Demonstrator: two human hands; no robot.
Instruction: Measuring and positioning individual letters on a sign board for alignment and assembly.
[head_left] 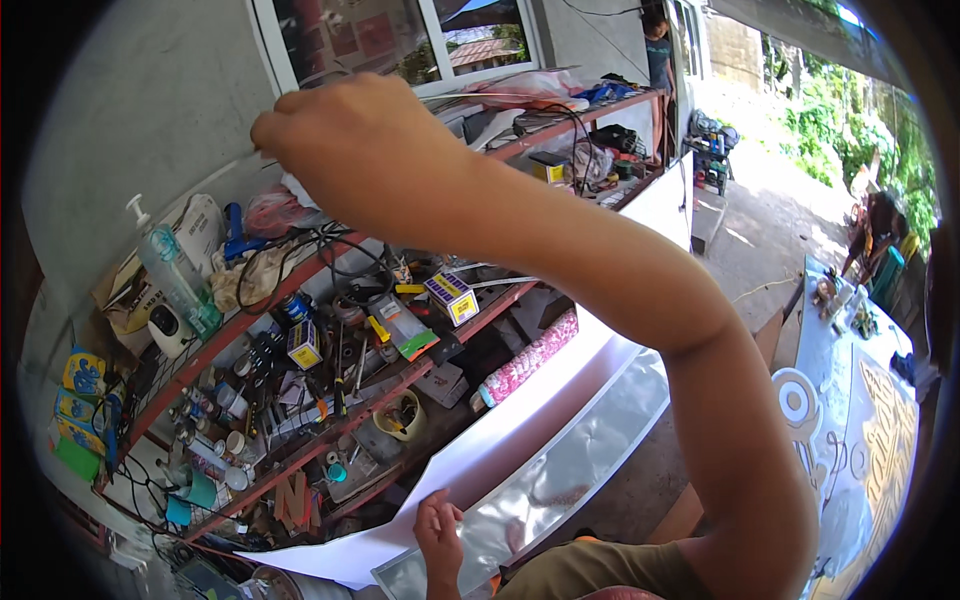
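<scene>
My right arm reaches from the lower right across to the upper left. My right hand is closed in a fist in front of the wall and window, above the upper shelf. A thin pale line shows beside it, but its fingers hide whatever they grip. Low in the middle, my left hand has its fingers curled against a long white sheet; whether they pinch anything is unclear. Beside that hand lies a long, shiny grey panel, reaching up to the right behind my right arm.
A red metal rack along the wall holds bottles, tools, cables and small boxes. A pump bottle stands on its upper shelf. To the right is a table with cut-out shapes. Another person stands at the far back.
</scene>
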